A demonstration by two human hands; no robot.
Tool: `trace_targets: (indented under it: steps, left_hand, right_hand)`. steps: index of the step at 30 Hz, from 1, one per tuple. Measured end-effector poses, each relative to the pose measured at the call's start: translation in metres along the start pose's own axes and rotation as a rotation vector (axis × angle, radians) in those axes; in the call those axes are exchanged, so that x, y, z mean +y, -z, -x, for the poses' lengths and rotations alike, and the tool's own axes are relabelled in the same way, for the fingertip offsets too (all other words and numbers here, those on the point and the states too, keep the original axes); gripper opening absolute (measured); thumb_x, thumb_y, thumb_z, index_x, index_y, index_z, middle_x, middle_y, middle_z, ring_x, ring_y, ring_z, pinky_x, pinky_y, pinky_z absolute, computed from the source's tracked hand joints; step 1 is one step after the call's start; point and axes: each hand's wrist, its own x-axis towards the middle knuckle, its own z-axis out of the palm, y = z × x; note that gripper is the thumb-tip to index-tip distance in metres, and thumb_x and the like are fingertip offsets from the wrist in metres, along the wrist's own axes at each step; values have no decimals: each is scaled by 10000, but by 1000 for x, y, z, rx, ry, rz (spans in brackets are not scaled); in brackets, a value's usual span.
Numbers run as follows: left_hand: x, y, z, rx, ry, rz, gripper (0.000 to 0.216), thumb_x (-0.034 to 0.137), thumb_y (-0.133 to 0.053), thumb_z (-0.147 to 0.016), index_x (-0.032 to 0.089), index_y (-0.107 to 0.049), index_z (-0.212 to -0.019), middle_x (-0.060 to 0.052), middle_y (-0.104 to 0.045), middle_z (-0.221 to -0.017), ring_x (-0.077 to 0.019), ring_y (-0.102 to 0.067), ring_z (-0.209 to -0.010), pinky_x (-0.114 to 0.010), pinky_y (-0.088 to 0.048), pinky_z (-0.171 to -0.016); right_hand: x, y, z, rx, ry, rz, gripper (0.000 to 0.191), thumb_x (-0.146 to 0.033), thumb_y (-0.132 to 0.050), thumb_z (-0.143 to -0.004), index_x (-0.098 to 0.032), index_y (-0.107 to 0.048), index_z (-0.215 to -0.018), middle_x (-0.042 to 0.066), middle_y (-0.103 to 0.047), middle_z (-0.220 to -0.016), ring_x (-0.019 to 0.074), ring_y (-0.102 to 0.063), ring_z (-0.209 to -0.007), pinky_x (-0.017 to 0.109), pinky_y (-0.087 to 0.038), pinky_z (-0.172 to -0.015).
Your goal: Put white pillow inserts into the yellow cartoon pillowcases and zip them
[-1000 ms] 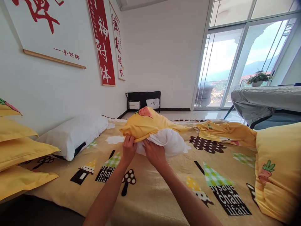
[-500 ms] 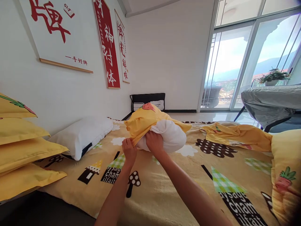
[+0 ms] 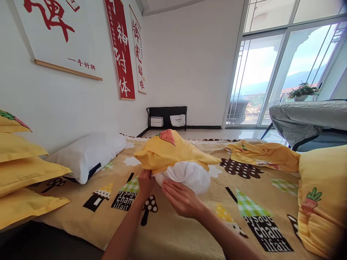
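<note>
A yellow pillowcase (image 3: 173,153) printed with a carrot covers the far part of a white pillow (image 3: 189,175) in front of me. The pillow's near end bulges out of the case's opening. My left hand (image 3: 145,182) pinches the left edge of that opening. My right hand (image 3: 183,200) lies against the near side of the white pillow, fingers stretched out and together, gripping nothing. Both pillow and case rest on the patterned blanket (image 3: 189,231).
Yellow pillows (image 3: 29,173) are stacked at the left, beside a bare white pillow (image 3: 89,155) along the wall. To the right lie a crumpled yellow pillowcase (image 3: 265,155) and a yellow pillow (image 3: 322,195). A covered table (image 3: 306,115) stands beyond the bed.
My right hand has let go of the fold of white pillow and flattened against its near side. The pillowcase now drapes lower over the pillow. The view has shifted slightly right.
</note>
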Motion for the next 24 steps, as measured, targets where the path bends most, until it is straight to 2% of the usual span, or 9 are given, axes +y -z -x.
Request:
trace_targets:
  steps: [2,5,8,12,14,18,21,24]
  left_hand:
    - [-4,9,12,-19,5,10,169,44,-450,-630,204,-501,-642,-21,-542,-582,-174,-511,-555,-263,-329,-518]
    - [1,25,32,-19,-34,21,133,83,-481,-627,214,-462,-623,-34,-560,-615,-199,-537,-612,-282,-370,-548]
    - [22,44,43,74,-165,13,140,94,-494,-650,221,-447,-686,-44,-541,-669,-223,-529,-694,-330,-403,-634]
    - [54,63,40,162,-445,42,222,42,-512,-729,202,-501,-883,-49,-573,-765,-206,-537,-765,-363,-407,-754]
    - [64,69,31,98,-563,24,256,20,-497,-769,193,-526,-956,-60,-601,-824,-203,-549,-818,-370,-394,-804]
    - [73,72,1,-200,-697,-54,193,77,-492,-854,197,-571,-983,-66,-622,-921,-203,-558,-857,-355,-392,-812]
    - [75,68,-22,-311,-652,-85,167,130,-519,-871,204,-573,-1010,-75,-609,-951,-214,-549,-851,-344,-411,-756]
    - [76,63,-37,-338,-536,-136,104,238,-589,-858,207,-575,-956,-79,-595,-907,-242,-534,-840,-355,-407,-703]
  right_hand:
    - [-12,20,28,68,-49,49,330,-85,-431,-861,-138,-677,-1074,97,-654,-1216,212,-482,-1281,355,-302,-1124]
    - [-24,34,54,48,-248,62,345,-111,-442,-890,-201,-662,-1140,47,-663,-1212,153,-506,-1258,333,-194,-1170]
    - [-31,28,60,2,-268,-50,312,-165,-452,-926,-186,-639,-1175,48,-663,-1214,146,-544,-1216,340,-199,-1171]
    - [-40,10,57,79,-288,-81,266,-157,-507,-912,-159,-646,-1139,72,-675,-1186,180,-546,-1217,378,-269,-1148]
    - [-46,2,56,139,-309,-69,255,-107,-511,-890,-154,-655,-1096,82,-691,-1147,206,-548,-1218,398,-348,-1103]
    - [-51,-11,52,225,-385,-59,182,-52,-526,-861,-138,-652,-960,108,-706,-1071,243,-563,-1197,408,-445,-1014]
    - [-50,-18,44,192,-448,-101,146,-69,-510,-885,-144,-624,-935,119,-693,-1081,224,-584,-1164,373,-476,-969]
    - [-49,-23,36,148,-468,-119,153,-85,-484,-902,-153,-614,-949,110,-690,-1055,206,-618,-1087,344,-491,-920]
